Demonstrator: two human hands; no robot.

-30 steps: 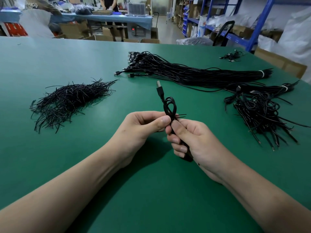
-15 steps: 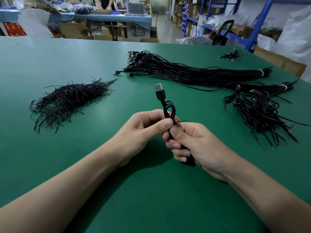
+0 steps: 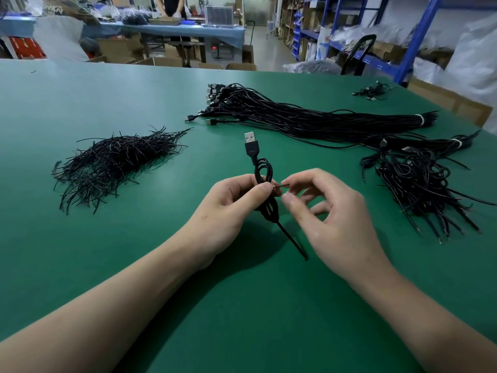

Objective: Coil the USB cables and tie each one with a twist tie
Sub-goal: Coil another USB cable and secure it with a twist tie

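The green table point(image 3: 80, 265) runs matte and smooth from its near edge, both bare forearms lying over it. Toward the middle of the table, the left hand point(image 3: 228, 208) has its grip closed round a coiled USB cable point(image 3: 265, 173), thumb pressed on the waist of the coil, the silver plug point(image 3: 250, 137) pointing up and one tail slanting down to the table. A twist tie point(image 3: 281, 186) sticks out sideways from that waist. The right hand point(image 3: 336, 219) hovers just beside it with fingers curled (motion blur hides whether its grip has the tie's end).

Toward the left edge lies a heap of loose ties point(image 3: 115, 162); toward the right edge, a pile of coiled cables point(image 3: 419, 184). Beyond, a long cable bundle point(image 3: 309, 117) stretches across, bound with a white band point(image 3: 420, 120). A small clump point(image 3: 372, 91) sits near the far right corner.

Past the far edge stand cardboard boxes point(image 3: 166, 61), a blue-topped bench point(image 3: 188, 29) with a person point(image 3: 172, 5) behind it, and blue shelving point(image 3: 414, 36). A red display point(image 3: 214, 47) glows, too small to read.
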